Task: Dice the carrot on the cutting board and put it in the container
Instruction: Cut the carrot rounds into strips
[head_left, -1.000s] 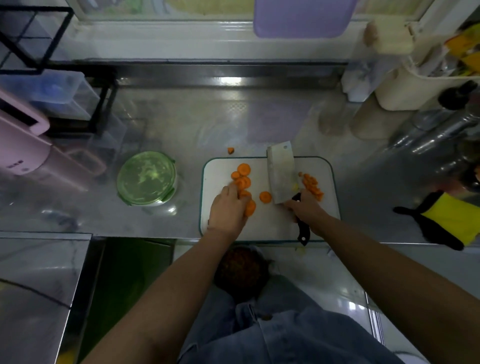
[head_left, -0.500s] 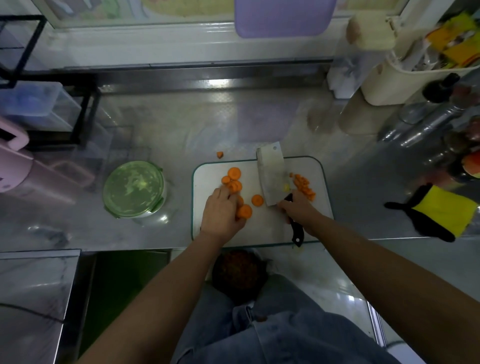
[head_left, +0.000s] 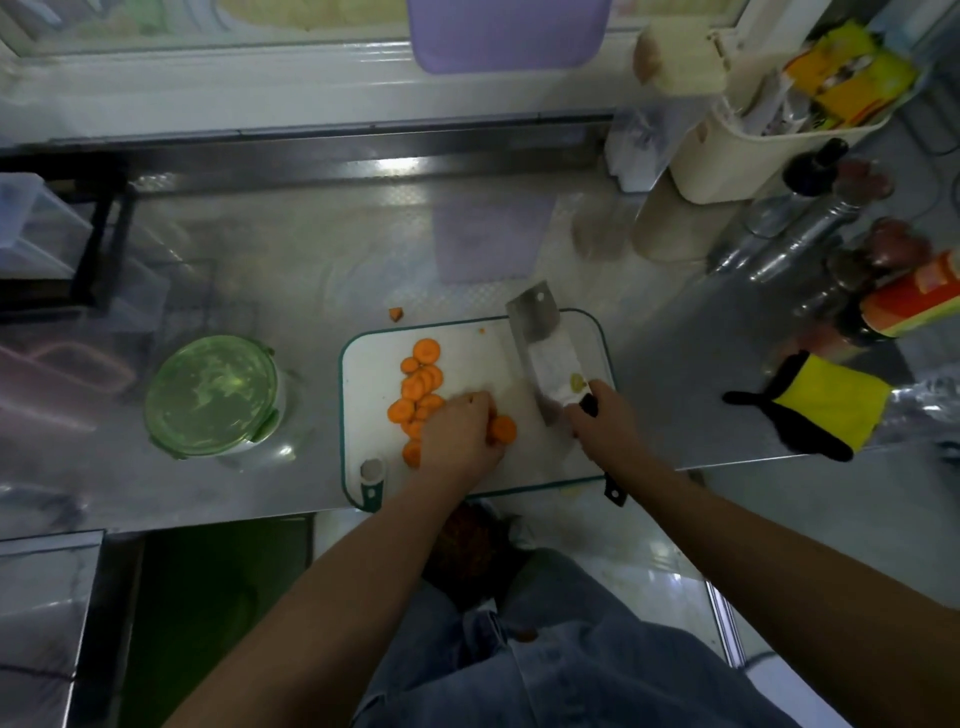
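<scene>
- Gripping the cleaver (head_left: 543, 348) handle, our right hand (head_left: 602, 431) is closed.
- Our left hand (head_left: 460, 441) pinches carrot slices (head_left: 418, 384) on the cutting board (head_left: 374, 374).
- Lidded green container (head_left: 213, 397), left of the board; contents unclear.

Orange carrot slices (head_left: 422, 383) on white, teal-rimmed cutting board (head_left: 374, 358); green-lidded container (head_left: 213, 395); silver cleaver (head_left: 545, 353), black-handled; yellow-and-black cloth (head_left: 826, 410); lilac board (head_left: 506, 31)

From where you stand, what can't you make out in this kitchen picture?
- Head view: the green lid hides whatever the container holds.
- The left hand covers some carrot slices.
- The right hand hides most of the cleaver handle.
- Bottles at the right edge are blurred; labels unreadable.
</scene>
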